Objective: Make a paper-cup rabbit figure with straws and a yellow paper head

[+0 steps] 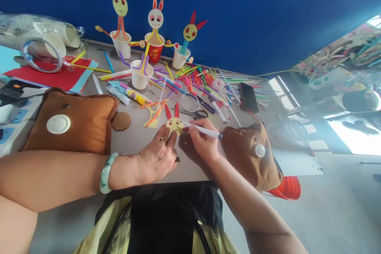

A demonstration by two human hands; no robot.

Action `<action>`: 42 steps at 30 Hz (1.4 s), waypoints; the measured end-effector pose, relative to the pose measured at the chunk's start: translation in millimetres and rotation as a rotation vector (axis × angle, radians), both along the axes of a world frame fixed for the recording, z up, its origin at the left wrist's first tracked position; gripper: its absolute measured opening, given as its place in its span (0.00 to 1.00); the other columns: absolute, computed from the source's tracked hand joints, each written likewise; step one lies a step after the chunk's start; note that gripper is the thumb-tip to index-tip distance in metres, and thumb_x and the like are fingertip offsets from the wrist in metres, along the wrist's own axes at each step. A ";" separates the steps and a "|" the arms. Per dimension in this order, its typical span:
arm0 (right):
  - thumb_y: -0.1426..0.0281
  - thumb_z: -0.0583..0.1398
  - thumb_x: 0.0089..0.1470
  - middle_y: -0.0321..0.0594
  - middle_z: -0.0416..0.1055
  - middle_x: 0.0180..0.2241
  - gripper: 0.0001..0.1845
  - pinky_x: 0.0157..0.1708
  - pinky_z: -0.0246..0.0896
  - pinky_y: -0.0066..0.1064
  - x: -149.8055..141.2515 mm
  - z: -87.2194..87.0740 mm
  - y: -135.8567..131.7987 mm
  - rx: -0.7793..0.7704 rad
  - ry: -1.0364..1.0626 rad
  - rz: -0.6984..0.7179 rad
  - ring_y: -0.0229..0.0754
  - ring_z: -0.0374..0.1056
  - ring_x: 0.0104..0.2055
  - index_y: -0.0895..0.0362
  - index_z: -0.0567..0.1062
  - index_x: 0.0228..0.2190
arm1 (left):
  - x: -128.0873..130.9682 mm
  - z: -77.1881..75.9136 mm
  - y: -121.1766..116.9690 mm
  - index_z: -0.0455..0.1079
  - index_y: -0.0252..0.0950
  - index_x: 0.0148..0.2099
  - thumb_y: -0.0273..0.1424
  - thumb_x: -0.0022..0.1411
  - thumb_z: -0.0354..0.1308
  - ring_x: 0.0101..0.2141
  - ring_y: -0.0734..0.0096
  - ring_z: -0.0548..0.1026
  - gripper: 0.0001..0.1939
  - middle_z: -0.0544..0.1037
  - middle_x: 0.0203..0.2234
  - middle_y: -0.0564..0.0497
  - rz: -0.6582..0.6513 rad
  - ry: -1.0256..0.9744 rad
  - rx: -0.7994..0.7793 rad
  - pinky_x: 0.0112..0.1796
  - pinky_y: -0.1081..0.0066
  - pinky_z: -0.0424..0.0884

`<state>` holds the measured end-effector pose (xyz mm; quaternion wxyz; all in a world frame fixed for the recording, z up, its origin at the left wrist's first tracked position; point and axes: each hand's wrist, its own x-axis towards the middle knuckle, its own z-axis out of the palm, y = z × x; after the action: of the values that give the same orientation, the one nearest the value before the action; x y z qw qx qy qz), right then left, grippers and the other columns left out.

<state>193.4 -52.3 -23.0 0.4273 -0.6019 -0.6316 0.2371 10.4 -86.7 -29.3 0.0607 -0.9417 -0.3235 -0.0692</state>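
A small yellow paper rabbit face (174, 124) with red ears and drawn eyes lies on the table in front of me. My left hand (159, 154) holds it down with the fingertips at its lower edge. In my right hand (202, 139) is a white marker pen (205, 129), its tip at the right side of the face. Just beyond my right hand lie dark-handled scissors (198, 113). Yellow paper with a curved cutout (150, 118) sits beyond my left hand, orange strips across it.
Brown cushions (86, 127) (242, 151) flank the work spot. Paper cups with rabbit figures (122, 45) stand along the blue wall; another cup (142, 77) holds bent straws. Coloured sticks (205, 83), a glue stick (135, 94), a tape roll (189, 102) and a dark phone (249, 97) lie about.
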 end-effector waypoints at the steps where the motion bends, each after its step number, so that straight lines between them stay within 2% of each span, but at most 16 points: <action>1: 0.67 0.58 0.52 0.36 0.77 0.25 0.04 0.31 0.66 0.32 -0.7 -0.5 0.2 0.019 -0.016 -0.008 0.41 0.72 0.27 0.53 0.73 0.29 | 0.3 0.7 0.2 0.80 0.28 0.40 0.45 0.65 0.55 0.58 0.36 0.68 0.24 0.72 0.56 0.27 0.002 -0.001 -0.007 0.63 0.40 0.49; 5: 0.69 0.58 0.52 0.34 0.76 0.23 0.03 0.28 0.65 0.31 -2.2 -2.3 1.5 0.101 -0.032 -0.001 0.39 0.71 0.24 0.53 0.72 0.27 | 1.9 4.6 0.3 0.80 0.28 0.39 0.46 0.64 0.57 0.58 0.34 0.68 0.24 0.72 0.56 0.26 0.020 0.018 -0.015 0.62 0.41 0.53; 9: 0.70 0.58 0.52 0.34 0.77 0.24 0.01 0.24 0.63 0.29 -3.1 -1.3 1.8 0.069 -0.017 0.027 0.37 0.68 0.21 0.53 0.71 0.29 | 2.6 7.0 -0.6 0.81 0.29 0.39 0.47 0.63 0.57 0.58 0.34 0.68 0.24 0.73 0.56 0.28 0.030 0.017 -0.004 0.61 0.41 0.54; 16: 0.68 0.60 0.50 0.31 0.71 0.19 0.03 0.22 0.60 0.27 -3.9 -0.7 2.4 0.086 -0.123 0.019 0.36 0.65 0.19 0.53 0.70 0.26 | 1.5 -0.9 -2.8 0.80 0.29 0.42 0.48 0.62 0.57 0.58 0.36 0.68 0.25 0.72 0.57 0.29 0.041 -0.007 0.037 0.63 0.39 0.50; 22: 0.66 0.61 0.53 0.34 0.76 0.25 0.04 0.25 0.64 0.28 -4.3 1.7 2.6 0.127 -0.151 0.140 0.36 0.68 0.23 0.54 0.75 0.30 | 1.7 -0.6 -4.0 0.80 0.28 0.42 0.48 0.62 0.59 0.57 0.35 0.68 0.25 0.73 0.56 0.28 0.050 -0.010 0.025 0.61 0.41 0.53; 27: 0.69 0.61 0.51 0.32 0.75 0.22 0.02 0.23 0.62 0.27 -5.8 -0.3 3.7 0.083 -0.140 0.115 0.36 0.68 0.21 0.53 0.73 0.29 | 2.4 4.1 -4.5 0.80 0.27 0.41 0.48 0.62 0.58 0.56 0.36 0.70 0.25 0.73 0.55 0.29 0.046 -0.005 0.026 0.59 0.44 0.57; 31: 0.67 0.61 0.52 0.32 0.74 0.21 0.04 0.23 0.62 0.27 -5.7 -1.4 3.7 0.051 -0.108 0.127 0.36 0.67 0.21 0.54 0.73 0.28 | 2.3 6.4 -4.4 0.79 0.27 0.43 0.47 0.64 0.56 0.56 0.39 0.70 0.26 0.72 0.56 0.28 0.020 0.038 0.019 0.59 0.45 0.56; 39: 0.68 0.61 0.52 0.31 0.73 0.21 0.04 0.24 0.61 0.27 -5.1 -1.5 3.2 0.040 -0.094 0.138 0.36 0.67 0.21 0.54 0.72 0.28 | 2.0 6.0 -4.5 0.79 0.26 0.42 0.47 0.64 0.56 0.55 0.35 0.70 0.26 0.72 0.55 0.26 0.010 0.050 0.050 0.59 0.45 0.56; 42: 0.68 0.61 0.53 0.32 0.74 0.21 0.04 0.24 0.61 0.27 -5.7 -1.7 3.4 0.023 -0.080 0.136 0.36 0.67 0.21 0.54 0.72 0.28 | 1.6 4.7 -4.9 0.79 0.27 0.44 0.47 0.65 0.54 0.55 0.37 0.71 0.26 0.73 0.55 0.27 0.013 0.048 0.065 0.58 0.45 0.57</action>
<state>187.6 -48.9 -24.7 0.3915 -0.5615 -0.6904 0.2341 12.1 -91.6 -24.6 0.0995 -0.9386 -0.3255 -0.0566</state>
